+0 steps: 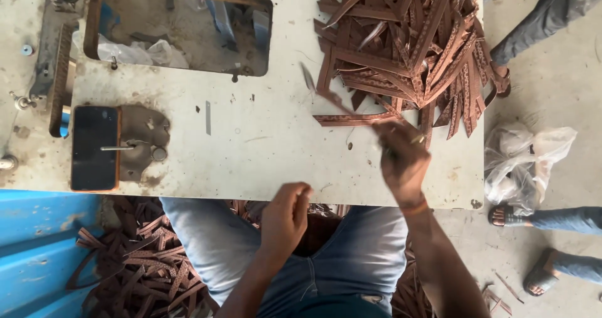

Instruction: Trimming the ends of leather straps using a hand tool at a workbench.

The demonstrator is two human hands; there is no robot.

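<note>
Bright, even daylight with soft shadows; the right hand [401, 158] is motion-blurred, the rest reasonably sharp.

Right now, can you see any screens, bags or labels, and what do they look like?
Phone: flat on the left of the white table, a dark rectangle, screen off, brown edge.
Plastic bag: on the floor right of the table, crumpled, clear-whitish.
Plastic wrap: inside the table's opening, crumpled, whitish.
No labels or signs visible.

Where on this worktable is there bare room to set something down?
The table is bare between the rectangular cutout, the phone and the right hand. The far right corner is crowded with brown straps.
</note>
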